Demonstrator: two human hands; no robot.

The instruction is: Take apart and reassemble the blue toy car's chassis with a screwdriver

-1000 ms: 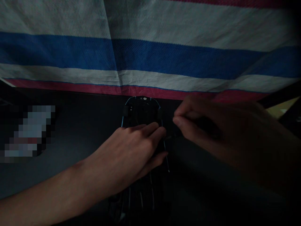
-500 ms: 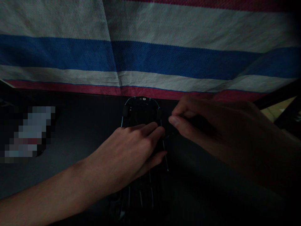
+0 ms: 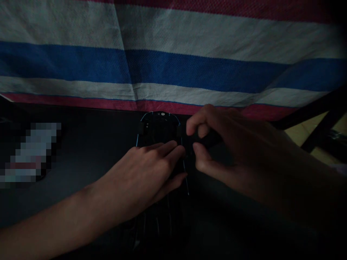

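A long black object with a rounded far end and thin light-blue edge lines (image 3: pixel 159 126) lies on the dark surface; its kind is hard to make out in the dim light. My left hand (image 3: pixel 151 173) lies across its middle, fingers curled over it and thumb along its right edge. Just to the right of the object, my right hand (image 3: pixel 217 141) hovers with thumb and index finger apart. Nothing shows between those fingertips, though the palm is in deep shadow. Ribbed dark parts with pale lines extend below my left hand.
Striped cloth (image 3: pixel 176 68) in white, blue and red hangs behind the dark surface (image 3: pixel 89 151). On the left lies a pixelated pale object (image 3: pixel 35 151). At the right, a dark bar (image 3: pixel 311 108) slants past a yellowish floor (image 3: pixel 306 128).
My right hand's thumb and index finger have parted from a pinch, and the hand has shifted slightly left. My left hand stays on the black object. The view has moved slightly.
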